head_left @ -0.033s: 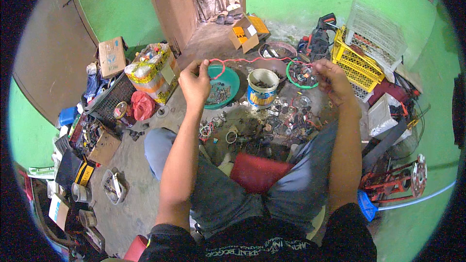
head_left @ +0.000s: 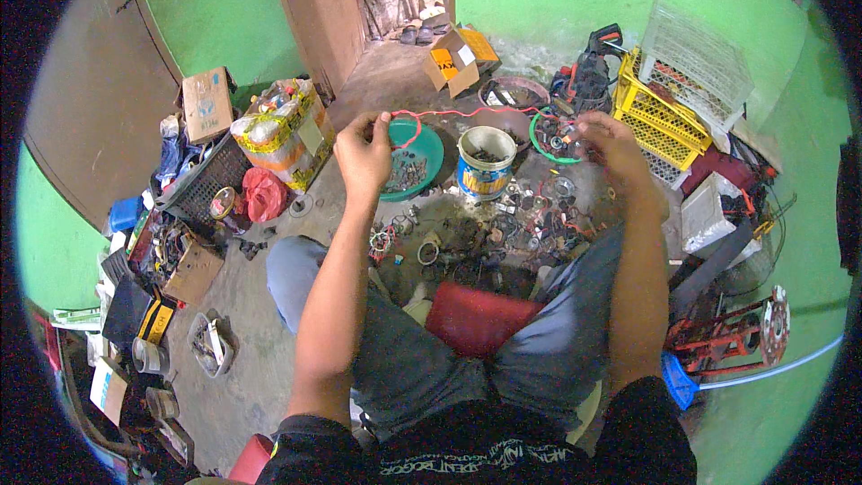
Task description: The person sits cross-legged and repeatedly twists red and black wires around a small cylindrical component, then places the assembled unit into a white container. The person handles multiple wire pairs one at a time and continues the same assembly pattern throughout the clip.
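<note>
A thin red wire (head_left: 467,111) stretches between my two raised hands, over the containers on the floor. My left hand (head_left: 362,157) pinches it between thumb and fingers, and a short curled tail hangs beside that hand above the teal basin (head_left: 431,139). At the other end, my right hand (head_left: 620,153) is closed at the wire with bent fingers; the fingertips' exact hold is small and hard to see. Under the wire's middle stands a white and blue bucket (head_left: 486,176) with dark bits inside. The green-rimmed basin (head_left: 546,154) of small parts sits beside my right fingertips.
Loose wires and small parts (head_left: 539,220) litter the floor ahead of my knees. A red block-like seat (head_left: 476,319) is between my legs. Yellow crates (head_left: 660,117) stand at right, a taped sack (head_left: 283,139) at left, and an open cardboard box (head_left: 453,67) near the doorway.
My right hand has shifted slightly and its fingers sit differently at the wire's end. The wire hangs a little differently, and its curled tail by my left hand has moved slightly right.
</note>
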The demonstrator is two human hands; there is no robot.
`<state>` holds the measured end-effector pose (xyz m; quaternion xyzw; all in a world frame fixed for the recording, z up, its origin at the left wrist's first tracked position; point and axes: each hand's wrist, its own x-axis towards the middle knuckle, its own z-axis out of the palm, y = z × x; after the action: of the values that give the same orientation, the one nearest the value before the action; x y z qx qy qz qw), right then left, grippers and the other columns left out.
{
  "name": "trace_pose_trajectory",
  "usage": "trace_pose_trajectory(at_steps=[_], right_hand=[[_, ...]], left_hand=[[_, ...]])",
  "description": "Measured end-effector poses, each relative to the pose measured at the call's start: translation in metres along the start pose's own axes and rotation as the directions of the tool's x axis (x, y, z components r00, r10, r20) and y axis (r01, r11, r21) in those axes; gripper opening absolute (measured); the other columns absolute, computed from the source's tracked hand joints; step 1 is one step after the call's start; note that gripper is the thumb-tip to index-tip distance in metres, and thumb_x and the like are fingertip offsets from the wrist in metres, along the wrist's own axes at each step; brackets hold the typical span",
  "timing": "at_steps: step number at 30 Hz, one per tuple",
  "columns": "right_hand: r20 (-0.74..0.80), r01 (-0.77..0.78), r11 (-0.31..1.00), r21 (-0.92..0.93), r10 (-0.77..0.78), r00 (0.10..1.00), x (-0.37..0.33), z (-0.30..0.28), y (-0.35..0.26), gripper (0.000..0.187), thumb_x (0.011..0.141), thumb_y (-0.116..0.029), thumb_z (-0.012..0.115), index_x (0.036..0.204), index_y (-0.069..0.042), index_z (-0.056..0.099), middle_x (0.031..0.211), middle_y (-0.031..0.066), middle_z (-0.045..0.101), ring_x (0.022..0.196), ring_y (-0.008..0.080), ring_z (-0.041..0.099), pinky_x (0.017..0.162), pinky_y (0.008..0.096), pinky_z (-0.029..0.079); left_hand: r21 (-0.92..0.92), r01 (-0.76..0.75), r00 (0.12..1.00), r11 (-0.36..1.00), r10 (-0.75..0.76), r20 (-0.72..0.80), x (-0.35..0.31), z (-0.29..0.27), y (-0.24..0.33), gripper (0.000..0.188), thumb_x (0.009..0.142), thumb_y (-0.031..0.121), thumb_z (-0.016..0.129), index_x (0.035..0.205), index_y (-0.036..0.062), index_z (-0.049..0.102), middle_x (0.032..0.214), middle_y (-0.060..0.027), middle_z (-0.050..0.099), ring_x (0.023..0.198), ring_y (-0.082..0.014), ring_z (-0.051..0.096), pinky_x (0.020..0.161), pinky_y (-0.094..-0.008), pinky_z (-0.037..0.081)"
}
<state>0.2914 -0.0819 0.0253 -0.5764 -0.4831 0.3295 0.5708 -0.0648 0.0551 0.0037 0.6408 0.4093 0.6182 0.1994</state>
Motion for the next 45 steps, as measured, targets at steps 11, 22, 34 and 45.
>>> trace_pose_trajectory(at_steps=[11,22,34,45], right_hand=[[0.197,0.451,0.863,-0.226,-0.413,0.889,-0.006,0.112,0.025,0.028,0.093,-0.009,0.066,0.119,0.002,0.064,0.108,0.0113,0.070,0.101,0.0185,0.066,0.089,0.0340,0.053],[0.224,0.432,0.871,-0.232,-0.385,0.895,-0.017,0.121,0.017,0.013,0.091,-0.005,0.067,0.099,0.004,0.068,0.080,0.0064,0.070,0.064,0.0124,0.060,0.060,0.0285,0.049],[0.191,0.645,0.643,-0.412,-0.631,0.752,-0.021,0.118,0.003,0.009,0.084,-0.001,0.067,0.093,0.000,0.068,0.089,0.0158,0.067,0.079,0.0304,0.067,0.069,0.0374,0.051],[0.111,0.403,0.826,-0.394,-0.392,0.913,-0.011,0.129,0.027,0.012,0.085,-0.005,0.071,0.095,0.003,0.072,0.089,0.0133,0.070,0.079,0.0200,0.069,0.068,0.0322,0.055]], left_hand=[[-0.234,0.393,0.729,0.889,-0.146,0.669,-0.036,0.030,0.021,0.017,0.104,0.013,0.049,0.107,-0.0026,0.055,0.078,-0.0104,0.071,0.063,-0.0153,0.065,0.056,-0.0295,0.052],[-0.198,0.396,0.716,0.897,-0.166,0.679,-0.042,0.040,0.027,0.020,0.100,0.014,0.056,0.105,-0.0037,0.062,0.074,-0.0082,0.069,0.063,-0.0104,0.062,0.057,-0.0279,0.050],[-0.016,0.020,0.682,1.000,-0.002,0.731,-0.043,0.035,0.030,0.018,0.095,0.014,0.064,0.092,-0.0012,0.073,0.076,-0.0070,0.072,0.069,-0.0113,0.063,0.067,-0.0311,0.051],[-0.020,0.143,0.797,0.989,-0.103,0.595,-0.049,0.037,0.040,0.015,0.091,0.012,0.066,0.086,-0.0007,0.072,0.076,-0.0113,0.072,0.067,-0.0172,0.068,0.066,-0.0338,0.053]])
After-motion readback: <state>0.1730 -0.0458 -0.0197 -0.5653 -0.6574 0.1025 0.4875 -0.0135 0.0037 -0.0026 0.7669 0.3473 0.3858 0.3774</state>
